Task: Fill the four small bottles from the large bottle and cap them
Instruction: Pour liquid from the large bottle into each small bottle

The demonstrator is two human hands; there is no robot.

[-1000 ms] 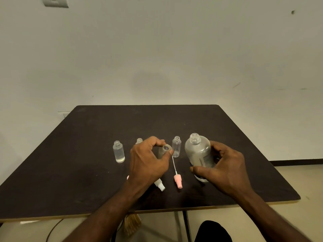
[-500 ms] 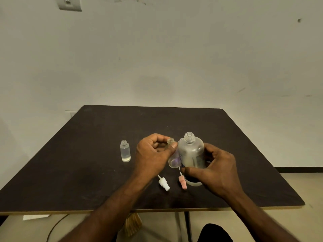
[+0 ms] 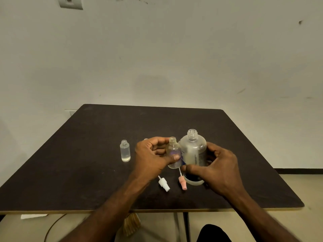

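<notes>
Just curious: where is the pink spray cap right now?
The pink spray cap lies on the dark table, beside the white spray cap, below the large bottle.

we see a dark brown desk with a paler edge along its near side. the large bottle is frosted clear with dark print and a blue mark low on its left. the small bottle beside it is clear, as is another small bottle farther left. one spray cap is white, the other spray cap pink. the wall is off-white.
</notes>
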